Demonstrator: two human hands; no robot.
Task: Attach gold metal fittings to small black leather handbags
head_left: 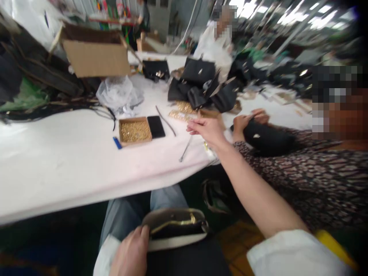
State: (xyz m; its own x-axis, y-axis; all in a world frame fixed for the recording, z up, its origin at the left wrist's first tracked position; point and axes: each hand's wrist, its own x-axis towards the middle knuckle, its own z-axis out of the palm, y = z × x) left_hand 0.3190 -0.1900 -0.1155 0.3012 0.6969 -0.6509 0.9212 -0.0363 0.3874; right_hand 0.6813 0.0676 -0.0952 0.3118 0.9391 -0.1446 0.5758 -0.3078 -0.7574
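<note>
My left hand (pixel 130 251) rests on my lap, fingers curled over the left end of a black handbag (pixel 175 228) with a pale rim and a gold chain; the bag lies across my knees. My right hand (pixel 205 130) reaches out over the edge of the white table (pixel 66 161), fingers pinched together, and anything between them is too small to make out. Just under it lies a thin metal tool (pixel 185 149). A small cardboard tray of gold fittings (pixel 135 131) and a black phone (pixel 156 126) sit to its left.
A co-worker in a patterned sleeve (pixel 301 168) sits at my right, both hands on a black bag (pixel 266 138). Black bags (pixel 201 86), a clear plastic bag (pixel 119 94) and an open cardboard box (pixel 96 51) stand further back. Another person stands at the far end.
</note>
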